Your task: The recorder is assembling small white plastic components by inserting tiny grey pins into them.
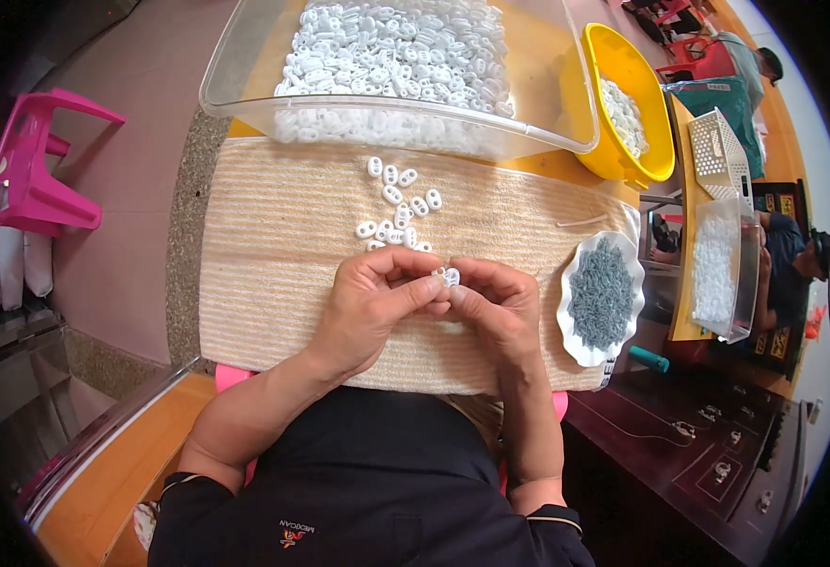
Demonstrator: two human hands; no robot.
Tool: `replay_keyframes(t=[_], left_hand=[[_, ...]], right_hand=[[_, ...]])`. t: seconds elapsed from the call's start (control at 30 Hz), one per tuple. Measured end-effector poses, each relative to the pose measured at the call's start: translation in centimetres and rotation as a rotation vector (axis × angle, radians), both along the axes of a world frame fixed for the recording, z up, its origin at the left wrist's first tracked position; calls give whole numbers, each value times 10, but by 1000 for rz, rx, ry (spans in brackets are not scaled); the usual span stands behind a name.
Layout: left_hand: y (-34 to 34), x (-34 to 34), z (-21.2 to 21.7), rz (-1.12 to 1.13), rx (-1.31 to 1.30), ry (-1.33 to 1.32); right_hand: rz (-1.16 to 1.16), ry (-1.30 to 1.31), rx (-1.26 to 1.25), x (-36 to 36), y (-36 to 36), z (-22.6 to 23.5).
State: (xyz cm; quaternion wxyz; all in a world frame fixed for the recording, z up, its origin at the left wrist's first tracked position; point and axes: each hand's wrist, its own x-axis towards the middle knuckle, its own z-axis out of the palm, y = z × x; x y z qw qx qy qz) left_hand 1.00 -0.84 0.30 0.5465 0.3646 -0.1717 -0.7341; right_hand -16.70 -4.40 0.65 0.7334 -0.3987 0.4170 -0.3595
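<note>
Between my fingertips, over the towel, is a small white plastic piece (449,277). My left hand (377,300) pinches it from the left, thumb and forefinger pressed together. My right hand (497,300) grips its other side with thumb and fingers. Just beyond my hands lies a loose group of white oval two-holed plastic pieces (402,217). Right of my right hand stands a white scalloped dish (568,326) full of small grey metal-looking parts (603,293). What my curled fingers cover underneath is hidden.
A clear plastic bin (552,132) of white pieces stands beyond the striped beige towel (264,274). Right of it is a yellow basin (656,156). A pink stool (32,180) stands at left. Another person (788,274) sits at right by a clear tray (741,283).
</note>
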Motion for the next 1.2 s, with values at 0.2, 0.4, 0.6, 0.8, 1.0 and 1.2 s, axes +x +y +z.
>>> replay_keyframes(t=[0.2, 0.4, 0.6, 0.8, 1.0, 1.2], left_hand=[[-1, 2, -1, 8, -18, -31], [-1, 1, -1, -8, -15, -57], [-1, 2, 1, -47, -8, -76], [-1, 0, 0, -57, -8, -85], [-1, 1, -1, -72, -6, -112], [0, 0, 2, -76, -4, -120]], right_hand=[[-54, 1, -13, -2, 1, 3], [-48, 16, -48, -7, -1, 1], [-53, -12, -72, -3, 0, 10], [-34, 39, -71, -4, 1, 11], [-20, 74, -86, -3, 1, 13], [13, 92, -84, -2, 2, 15]])
